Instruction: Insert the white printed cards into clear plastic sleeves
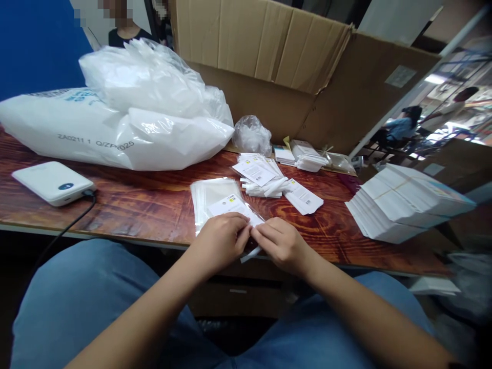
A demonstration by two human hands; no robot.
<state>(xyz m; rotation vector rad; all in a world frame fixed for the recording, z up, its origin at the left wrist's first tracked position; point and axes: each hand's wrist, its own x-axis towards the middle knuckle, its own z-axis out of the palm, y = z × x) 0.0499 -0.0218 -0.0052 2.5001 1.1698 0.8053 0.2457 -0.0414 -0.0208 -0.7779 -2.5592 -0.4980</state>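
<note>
Left hand [221,241]: grip pinching sleeve [234,206] at bench [146,202] edge;
Right hand [282,243]: grip pinching same sleeve;
Around: packets [269,179] just behind; card pile [400,205] right; bags [126,113] left

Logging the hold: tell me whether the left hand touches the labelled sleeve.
Touching. In the head view the left hand pinches the near edge of the labelled sleeve, with no gap between them.

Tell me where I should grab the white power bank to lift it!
Grab the power bank across its long sides, near the left end, coming from above. It lies flat on the table, so there is no gap beneath, and a cable is plugged into its right end, so keep fingers away there.
</note>
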